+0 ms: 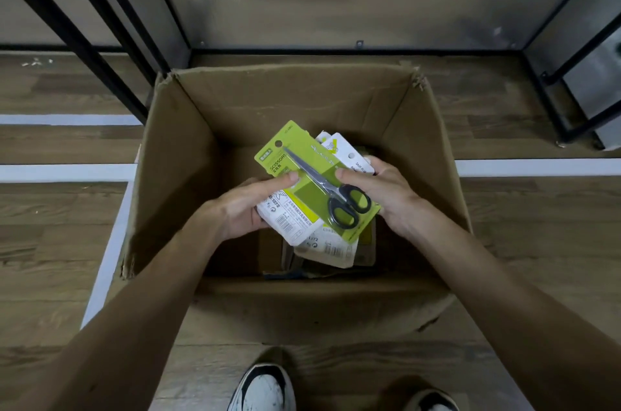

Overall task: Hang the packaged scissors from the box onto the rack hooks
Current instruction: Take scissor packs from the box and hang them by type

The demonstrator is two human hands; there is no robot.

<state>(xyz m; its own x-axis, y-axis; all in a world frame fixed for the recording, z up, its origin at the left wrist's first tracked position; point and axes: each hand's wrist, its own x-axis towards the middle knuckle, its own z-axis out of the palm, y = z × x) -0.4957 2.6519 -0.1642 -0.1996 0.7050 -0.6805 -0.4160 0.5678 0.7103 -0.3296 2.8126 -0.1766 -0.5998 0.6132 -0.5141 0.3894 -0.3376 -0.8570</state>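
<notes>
Both my hands hold a stack of packaged scissors above the open cardboard box point(174, 155). The top pack point(302, 155) is a green card with black-and-green handled scissors, face up. Under it lie white-backed packs point(292, 225), fanned out. My left hand point(242, 205) grips the stack from the left, thumb on top of the green card. My right hand point(379, 192) grips it from the right, thumb on the card near the blades. The rack hooks are out of sight.
Black metal rack legs point(100, 51) stand at the back left, and another frame point(571, 108) at the right. A grey panel rises behind the box. The floor is wood with white tape lines point(111, 242). My shoes point(265, 390) show at the bottom edge.
</notes>
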